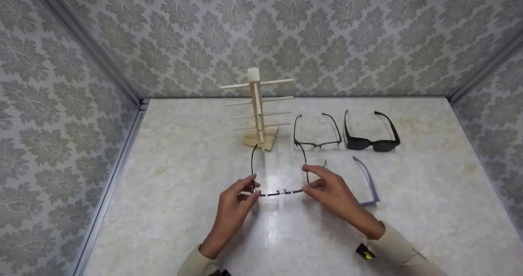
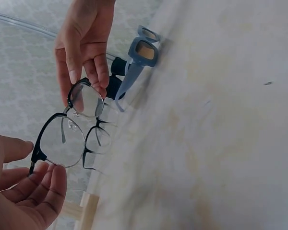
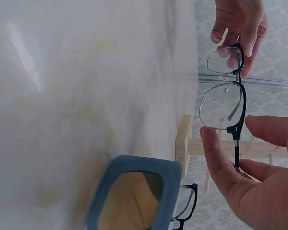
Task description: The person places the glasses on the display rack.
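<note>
A pair of eyeglasses with a dark upper rim and clear lenses is held level between both hands, temples unfolded and pointing away. My left hand pinches the left hinge end between thumb and fingers. At the opposite end, my right hand grips the corner and the start of the temple. The left wrist view shows the browline rim with thin metal below the lenses. Just beyond the temple tips stands a wooden eyewear rack with several pairs of pegs. Its pegs hold no glasses.
Black sunglasses and thin dark-framed glasses lie to the rack's right, temples unfolded. Blue-framed sunglasses lie nearer, partly hidden behind the right hand. Patterned walls enclose the marbled table at back and sides.
</note>
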`<control>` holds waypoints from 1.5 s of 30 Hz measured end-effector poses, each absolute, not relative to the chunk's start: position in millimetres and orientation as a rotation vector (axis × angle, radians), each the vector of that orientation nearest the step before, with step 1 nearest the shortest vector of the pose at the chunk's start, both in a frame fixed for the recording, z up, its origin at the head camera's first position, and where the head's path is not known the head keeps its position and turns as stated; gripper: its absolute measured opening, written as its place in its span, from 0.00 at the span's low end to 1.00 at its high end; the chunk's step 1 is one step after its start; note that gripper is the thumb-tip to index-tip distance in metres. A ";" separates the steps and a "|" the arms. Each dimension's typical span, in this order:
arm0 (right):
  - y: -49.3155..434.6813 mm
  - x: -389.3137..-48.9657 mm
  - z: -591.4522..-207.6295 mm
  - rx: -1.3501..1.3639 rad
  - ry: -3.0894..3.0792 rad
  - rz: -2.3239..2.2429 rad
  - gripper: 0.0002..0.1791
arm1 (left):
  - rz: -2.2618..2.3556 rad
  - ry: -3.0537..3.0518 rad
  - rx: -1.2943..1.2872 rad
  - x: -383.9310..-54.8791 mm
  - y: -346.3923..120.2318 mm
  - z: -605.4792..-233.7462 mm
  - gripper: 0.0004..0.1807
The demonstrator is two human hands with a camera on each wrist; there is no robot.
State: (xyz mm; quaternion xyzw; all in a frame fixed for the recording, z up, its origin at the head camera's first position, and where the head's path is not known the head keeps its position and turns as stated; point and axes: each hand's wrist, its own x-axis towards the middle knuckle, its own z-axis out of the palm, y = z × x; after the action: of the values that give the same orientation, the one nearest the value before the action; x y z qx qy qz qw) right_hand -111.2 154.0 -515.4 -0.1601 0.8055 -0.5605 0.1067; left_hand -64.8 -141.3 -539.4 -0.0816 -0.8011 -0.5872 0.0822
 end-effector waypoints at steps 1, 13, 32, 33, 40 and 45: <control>153.0 -112.3 -514.1 -0.464 2.367 -1.656 0.31 | -1.750 -2.390 -0.243 -65.4 -142.0 -538.0 0.25; 141.4 -133.3 -508.7 -0.397 2.285 -1.701 0.32 | -1.711 -2.359 -0.241 -82.2 -151.4 -533.9 0.24; 122.0 -175.2 -497.1 -0.394 2.284 -1.605 0.36 | -1.845 -2.347 -0.091 -119.6 -167.5 -536.1 0.25; 121.3 -177.2 -497.0 -0.393 2.285 -1.601 0.36 | -1.845 -2.348 -0.086 -121.5 -167.9 -536.2 0.25; 117.5 -192.9 -498.0 -0.416 2.254 -1.628 0.36 | -1.817 -2.364 -0.090 -135.8 -170.7 -536.1 0.26; 114.8 -203.8 -500.4 -0.426 2.240 -1.638 0.36 | -1.808 -2.373 -0.073 -147.0 -172.0 -537.4 0.25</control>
State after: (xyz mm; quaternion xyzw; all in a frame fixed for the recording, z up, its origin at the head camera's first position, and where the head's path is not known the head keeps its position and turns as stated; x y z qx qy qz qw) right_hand -203.8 114.8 -500.4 -0.1495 0.7868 -0.5753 0.1662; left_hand -147.0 -172.0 -537.4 -0.0245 -0.7927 -0.6040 0.0784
